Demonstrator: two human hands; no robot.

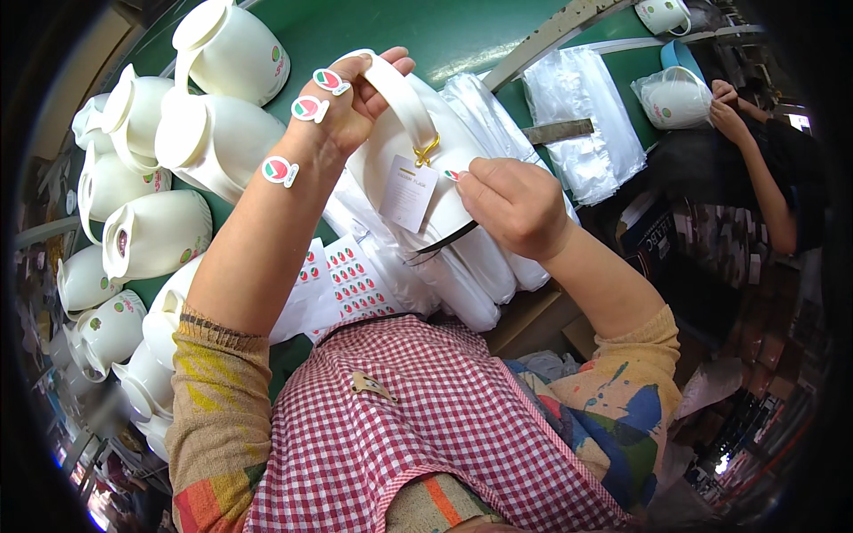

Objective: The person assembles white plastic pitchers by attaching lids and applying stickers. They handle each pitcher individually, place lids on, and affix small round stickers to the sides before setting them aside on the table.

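Observation:
A white thermos jug (377,153) is tilted in front of me, its curved handle (404,105) passing through my left hand (351,115), which is closed on it. A white paper tag (409,195) hangs from the handle by a gold tie (426,149). My right hand (520,204) pinches a small red and green sticker (452,176) close to the jug's side; I cannot tell whether it touches. More such stickers are stuck on my left hand and forearm, one near the thumb (330,82), one at the wrist (309,108) and one lower down (279,171).
Several white jugs (164,233) crowd the green table (382,27) at left. Sticker sheets (360,280) lie below the held jug. Stacks of clear plastic bags (586,124) are at right, beside a metal bar (555,40). Another person's hands (729,107) hold a bagged jug (673,96) at far right.

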